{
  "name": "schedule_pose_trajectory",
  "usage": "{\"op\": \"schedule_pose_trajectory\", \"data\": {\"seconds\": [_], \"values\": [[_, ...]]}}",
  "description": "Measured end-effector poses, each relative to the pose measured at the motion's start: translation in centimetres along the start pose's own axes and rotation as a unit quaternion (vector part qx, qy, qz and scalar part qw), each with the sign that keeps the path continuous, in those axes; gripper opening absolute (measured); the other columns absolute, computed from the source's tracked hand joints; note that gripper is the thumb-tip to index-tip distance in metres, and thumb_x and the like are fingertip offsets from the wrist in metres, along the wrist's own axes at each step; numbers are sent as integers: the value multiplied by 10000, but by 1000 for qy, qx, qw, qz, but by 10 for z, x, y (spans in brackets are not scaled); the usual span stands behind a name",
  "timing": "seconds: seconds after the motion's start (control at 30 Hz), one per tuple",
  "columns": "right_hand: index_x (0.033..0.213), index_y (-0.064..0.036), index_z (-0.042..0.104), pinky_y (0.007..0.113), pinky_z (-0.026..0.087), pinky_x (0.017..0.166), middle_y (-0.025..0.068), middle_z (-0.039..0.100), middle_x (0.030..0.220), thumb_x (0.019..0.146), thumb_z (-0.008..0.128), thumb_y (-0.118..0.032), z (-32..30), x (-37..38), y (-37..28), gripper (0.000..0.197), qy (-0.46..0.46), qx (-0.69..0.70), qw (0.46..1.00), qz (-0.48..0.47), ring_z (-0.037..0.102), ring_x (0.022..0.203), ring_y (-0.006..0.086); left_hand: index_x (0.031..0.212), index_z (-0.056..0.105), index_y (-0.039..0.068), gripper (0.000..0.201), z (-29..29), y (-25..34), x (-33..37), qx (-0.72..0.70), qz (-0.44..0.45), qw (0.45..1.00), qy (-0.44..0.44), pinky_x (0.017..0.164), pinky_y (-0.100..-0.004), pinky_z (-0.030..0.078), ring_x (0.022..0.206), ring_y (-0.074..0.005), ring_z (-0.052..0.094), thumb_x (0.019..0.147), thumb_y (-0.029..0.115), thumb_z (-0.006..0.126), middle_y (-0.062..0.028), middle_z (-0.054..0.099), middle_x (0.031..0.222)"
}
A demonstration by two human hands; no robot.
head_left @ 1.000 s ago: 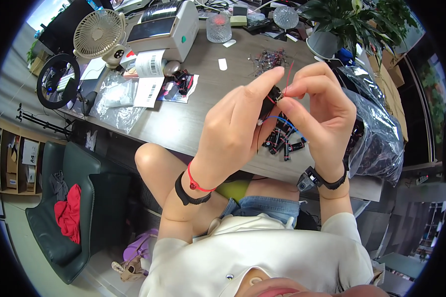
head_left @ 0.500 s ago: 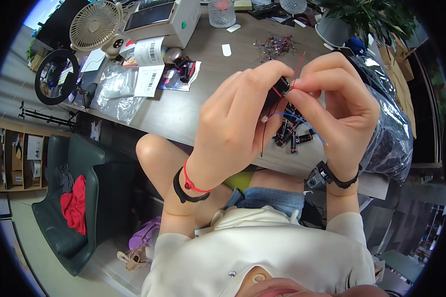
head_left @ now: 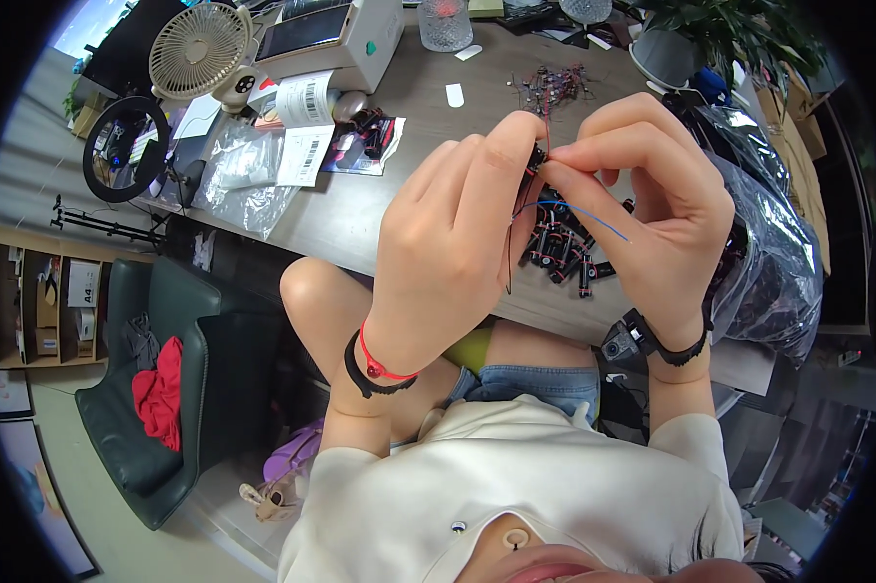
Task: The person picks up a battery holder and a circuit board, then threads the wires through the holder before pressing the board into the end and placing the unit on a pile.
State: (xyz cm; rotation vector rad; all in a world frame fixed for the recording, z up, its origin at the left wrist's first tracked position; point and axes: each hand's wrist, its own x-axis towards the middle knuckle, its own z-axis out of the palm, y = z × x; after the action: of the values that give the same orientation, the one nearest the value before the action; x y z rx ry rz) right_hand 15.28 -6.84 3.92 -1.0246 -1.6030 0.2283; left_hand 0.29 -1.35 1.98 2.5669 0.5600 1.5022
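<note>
My left hand (head_left: 457, 219) is closed around a small black cylindrical part (head_left: 534, 159), mostly hidden behind the fingers, with its end poking out at the fingertips. A thin red wire (head_left: 547, 124) rises from that end, where thumb and forefinger of my right hand (head_left: 656, 185) pinch together at the wire's base. From beside my left thumb a blue wire (head_left: 593, 213) curves out to the right, and a dark wire (head_left: 509, 264) hangs down. Below my hands lies a pile of similar black cylindrical parts (head_left: 559, 251) with red wires.
Farther back lies a tangle of thin wires with small pieces (head_left: 557, 87). A white box (head_left: 360, 49), a fan (head_left: 201, 51), a ring light (head_left: 125, 149) and plastic bags (head_left: 248, 175) occupy the left. Right are a potted plant (head_left: 663, 60) and a large clear bag (head_left: 783, 262).
The black part has turned, so less of its side shows beside my left fingers. The red wire, slanting right before, now stands nearly upright. Both hands have shifted slightly left.
</note>
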Motion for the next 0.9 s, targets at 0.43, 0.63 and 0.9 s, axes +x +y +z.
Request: {"op": "schedule_pose_trajectory", "data": {"seconds": [0.43, 0.63, 0.9], "values": [[882, 37, 630, 200, 406, 673, 75, 553, 909, 728, 666, 108, 6, -2, 0, 173, 5, 43, 999, -5, 510, 763, 103, 1126, 508, 1, 437, -1, -5, -3, -118, -13, 993, 14, 636, -366, 466, 726, -299, 570, 705, -60, 611, -125, 585, 930], [892, 46, 601, 207, 412, 687, 83, 545, 911, 732, 644, 115, 2, 1, 2, 180, -15, 65, 998, 6, 517, 800, 119, 1131, 513, 11, 437, -4, -5, 0, -47, 11, 999, 7, 595, -358, 438, 669, -270, 524, 709, -32, 621, -102, 540, 811], [887, 51, 568, 213, 423, 714, 78, 523, 922, 758, 624, 100, -5, 1, -4, 148, -49, 61, 996, 42, 507, 828, 125, 1121, 520, 9, 433, -2, -7, 2, -28, 43, 999, 5, 566, -338, 421, 646, -244, 508, 704, -1, 637, -83, 507, 741]]}}
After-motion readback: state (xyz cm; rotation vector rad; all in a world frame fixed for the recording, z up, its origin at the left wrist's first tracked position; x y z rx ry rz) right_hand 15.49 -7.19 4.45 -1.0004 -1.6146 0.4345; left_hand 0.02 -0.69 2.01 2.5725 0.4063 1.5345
